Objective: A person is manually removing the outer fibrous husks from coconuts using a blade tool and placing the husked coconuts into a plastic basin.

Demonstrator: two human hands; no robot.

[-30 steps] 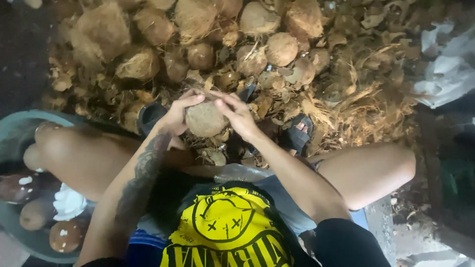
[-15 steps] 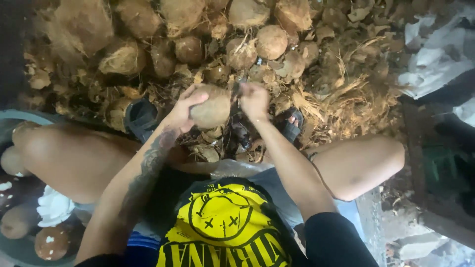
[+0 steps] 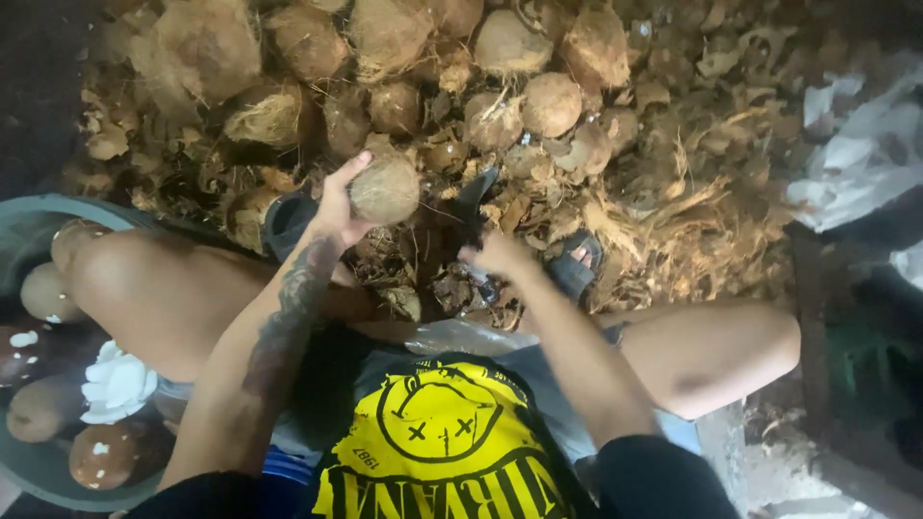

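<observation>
Two hands, left hand [image 3: 338, 207] gripping coconut [image 3: 385, 190]

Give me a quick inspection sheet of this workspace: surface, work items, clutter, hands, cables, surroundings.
Surface: ground at the person's feet, mostly buried under husk.
Work items: a husked coconut held up in the left hand; a dark blade in the right hand.
Clutter: coconut pile ahead; loose husk scraps spread to the right.
Hands: left grips the coconut from the side; right is closed on the blade's handle.
Cables: nothing seen.
Surroundings: basin on the left with peeled coconuts and white pieces; white plastic sheet on the right.
</observation>
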